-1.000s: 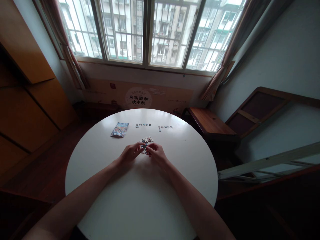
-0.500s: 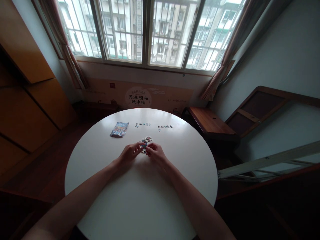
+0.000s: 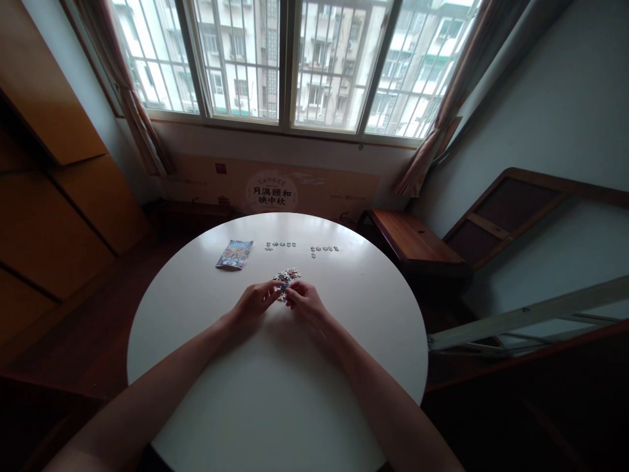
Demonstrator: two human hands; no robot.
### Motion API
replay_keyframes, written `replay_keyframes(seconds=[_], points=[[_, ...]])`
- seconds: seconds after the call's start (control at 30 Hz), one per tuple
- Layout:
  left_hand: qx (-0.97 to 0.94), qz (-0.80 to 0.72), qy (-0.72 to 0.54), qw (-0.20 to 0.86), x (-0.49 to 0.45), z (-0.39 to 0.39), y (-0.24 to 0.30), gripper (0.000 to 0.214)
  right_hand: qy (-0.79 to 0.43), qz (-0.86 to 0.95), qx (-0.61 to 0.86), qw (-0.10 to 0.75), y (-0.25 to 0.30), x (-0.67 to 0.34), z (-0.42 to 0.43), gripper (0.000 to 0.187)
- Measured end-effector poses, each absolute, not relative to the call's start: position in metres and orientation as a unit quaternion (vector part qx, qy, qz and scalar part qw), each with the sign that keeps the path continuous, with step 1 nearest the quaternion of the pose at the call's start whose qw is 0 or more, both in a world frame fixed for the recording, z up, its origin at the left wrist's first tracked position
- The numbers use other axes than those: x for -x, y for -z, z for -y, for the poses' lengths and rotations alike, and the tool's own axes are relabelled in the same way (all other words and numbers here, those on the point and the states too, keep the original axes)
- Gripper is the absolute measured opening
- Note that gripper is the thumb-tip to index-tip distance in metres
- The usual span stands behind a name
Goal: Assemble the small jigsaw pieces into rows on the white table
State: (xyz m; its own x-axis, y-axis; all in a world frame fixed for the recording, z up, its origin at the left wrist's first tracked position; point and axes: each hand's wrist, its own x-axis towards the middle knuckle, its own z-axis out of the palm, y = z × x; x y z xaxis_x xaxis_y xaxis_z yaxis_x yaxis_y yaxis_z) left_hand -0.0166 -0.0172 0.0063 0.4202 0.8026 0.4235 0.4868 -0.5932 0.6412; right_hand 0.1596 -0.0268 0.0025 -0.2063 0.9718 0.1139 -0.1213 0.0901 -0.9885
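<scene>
A heap of small jigsaw pieces [image 3: 289,274] lies near the middle of the round white table [image 3: 275,393], partly covered by my fingers. My left hand [image 3: 256,298] comes in from the left, thumb and index finger curled round a dark jigsaw piece [image 3: 284,288] over the near part of the heap. Opposite it, my right hand [image 3: 305,298] pinches at the same piece, its fingertips bent inward. The two hands are almost touching. Most of the piece is hidden by the fingers.
Beyond the heap lie two short rows of jigsaw pieces, a left row [image 3: 281,245] and a right row [image 3: 325,249]. A colourful packet [image 3: 235,255] rests at the left of the table. Past the table's right edge stands a low wooden bench [image 3: 413,239].
Both hands stay in nearly the same place over the heap. The fingertips have shifted very slightly around the piece. The rows and the packet have not moved.
</scene>
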Motion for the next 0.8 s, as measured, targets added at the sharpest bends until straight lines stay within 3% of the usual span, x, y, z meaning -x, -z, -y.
replay_keyframes(seconds=[0.8], points=[[-0.821, -0.397, -0.348, 0.218, 0.0153, 0.0172, -0.0082, 0.032, -0.546, 0.562, 0.388, 0.485, -0.0067, -0.1599, 0.029, 0.036]])
